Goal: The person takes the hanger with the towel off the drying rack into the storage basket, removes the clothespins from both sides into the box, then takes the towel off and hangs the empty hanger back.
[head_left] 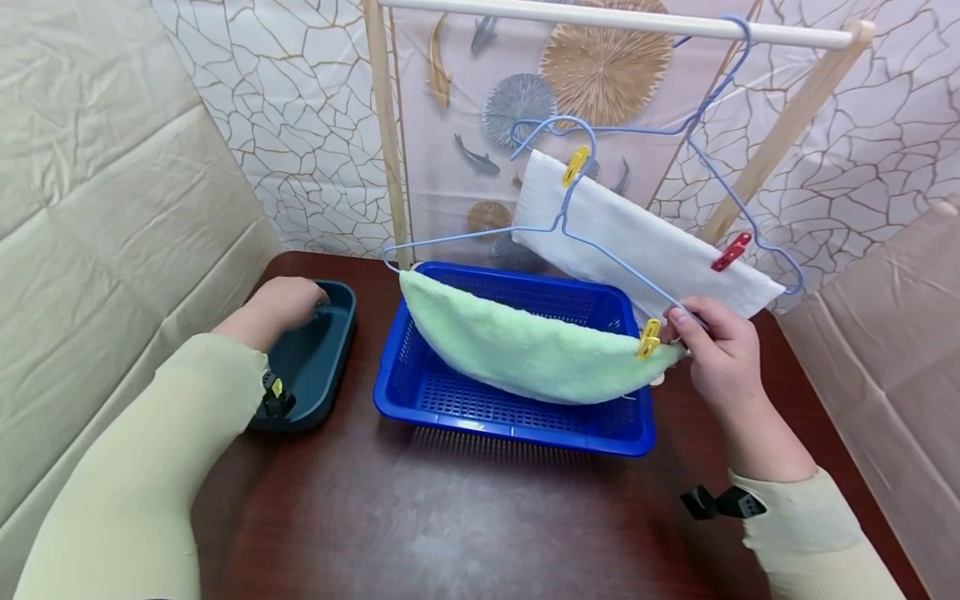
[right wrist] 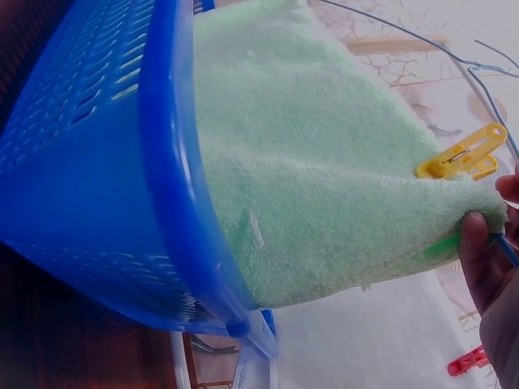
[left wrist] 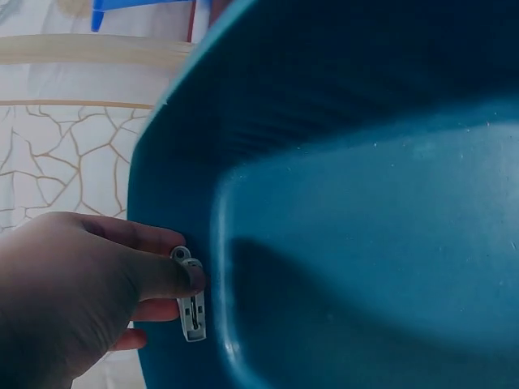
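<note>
In the head view, my left hand (head_left: pixel 281 308) reaches into a dark teal tray (head_left: pixel 344 333). The left wrist view shows it pinching a pale grey clothespin (left wrist: pixel 193 312) between thumb and fingers, beside the tray's inner wall. My right hand (head_left: pixel 725 354) grips the right end of a blue hanger (head_left: pixel 472 237) together with the corner of a light green towel (head_left: pixel 517 354). Close to those fingers, a yellow clothespin (head_left: pixel 648 338) clamps the towel to the hanger. The towel sags over a blue basket (head_left: pixel 517 429); its left corner lies at the hanger's left end.
Behind, a wooden rack (head_left: pixel 615 15) carries a second blue hanger (head_left: pixel 716 92). A white towel (head_left: pixel 630 225) hangs from that one, with a yellow clothespin (head_left: pixel 575 165) and a red clothespin (head_left: pixel 731 252) on it. The brown table (head_left: pixel 450 525) extends in front of the basket.
</note>
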Tool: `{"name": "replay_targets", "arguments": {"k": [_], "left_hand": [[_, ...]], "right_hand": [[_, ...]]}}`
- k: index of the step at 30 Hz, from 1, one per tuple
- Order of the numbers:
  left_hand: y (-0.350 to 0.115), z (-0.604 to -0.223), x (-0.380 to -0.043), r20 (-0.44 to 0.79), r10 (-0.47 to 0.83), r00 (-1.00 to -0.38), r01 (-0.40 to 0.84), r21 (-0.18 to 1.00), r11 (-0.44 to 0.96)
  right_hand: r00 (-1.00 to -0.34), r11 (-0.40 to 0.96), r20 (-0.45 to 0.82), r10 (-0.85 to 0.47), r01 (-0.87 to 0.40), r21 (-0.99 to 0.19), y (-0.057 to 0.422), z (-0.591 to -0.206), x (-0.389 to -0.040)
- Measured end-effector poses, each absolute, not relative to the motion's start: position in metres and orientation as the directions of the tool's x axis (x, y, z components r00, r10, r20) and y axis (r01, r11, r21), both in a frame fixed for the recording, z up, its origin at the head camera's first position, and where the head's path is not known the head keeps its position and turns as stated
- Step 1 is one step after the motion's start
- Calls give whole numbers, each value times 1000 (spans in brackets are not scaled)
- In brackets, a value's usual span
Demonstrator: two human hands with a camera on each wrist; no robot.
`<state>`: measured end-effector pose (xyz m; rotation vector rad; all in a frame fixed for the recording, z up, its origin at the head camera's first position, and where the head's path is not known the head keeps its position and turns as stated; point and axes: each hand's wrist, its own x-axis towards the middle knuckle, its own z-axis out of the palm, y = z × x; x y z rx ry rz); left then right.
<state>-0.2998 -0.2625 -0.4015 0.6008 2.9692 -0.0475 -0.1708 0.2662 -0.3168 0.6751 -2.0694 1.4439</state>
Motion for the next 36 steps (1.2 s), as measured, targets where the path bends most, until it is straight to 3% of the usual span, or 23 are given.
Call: {"name": "replay_targets", "arguments": {"k": [7,23,36], "left_hand": [[-260,-408,-304,-148,376,-915,386,-43,922],[-260,-422,-304,-114,375,-920,376,12,926],[-261,-416,-301,-139,365,-921,365,27,931]], "right_hand": [[-745,305,661,-95,-654,-693,268,-319,-173],[-732,225,674,-95,-676,-702,273,-327,-180],[-742,280,665,-85,-658,-699,280,-332,-183]]}}
